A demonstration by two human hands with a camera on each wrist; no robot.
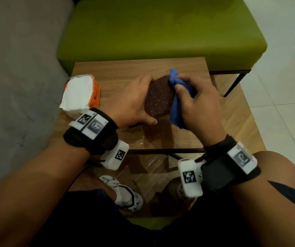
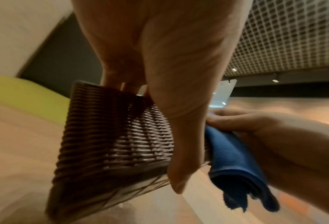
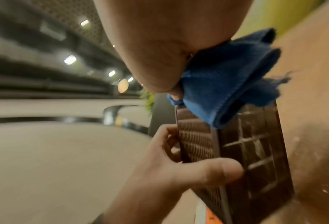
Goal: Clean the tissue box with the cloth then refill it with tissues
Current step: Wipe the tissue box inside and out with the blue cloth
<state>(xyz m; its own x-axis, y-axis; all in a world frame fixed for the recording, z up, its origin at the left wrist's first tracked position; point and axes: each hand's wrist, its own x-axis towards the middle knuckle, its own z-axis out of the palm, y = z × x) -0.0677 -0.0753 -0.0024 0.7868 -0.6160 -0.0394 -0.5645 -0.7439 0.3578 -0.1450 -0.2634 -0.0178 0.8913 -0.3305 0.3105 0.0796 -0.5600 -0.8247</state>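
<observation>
We are mid-wipe. Nearest, at table centre, our left hand (image 1: 134, 100) curls round the tilted woven tissue box (image 1: 159, 97), thumb underneath. At 3 o'clock of it our right hand (image 1: 196, 104) bunches the blue cloth (image 1: 177, 111) against its side. The tissue pack (image 1: 80, 93) waits at 9 o'clock; refilling likely needs the box opened and turned. Only the right wrist view shows the gridded underside.

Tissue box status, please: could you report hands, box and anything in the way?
Left hand grips the tissue box, tilted off the table. Right hand presses the cloth against it. Tissues wait left; nothing in the way.
</observation>
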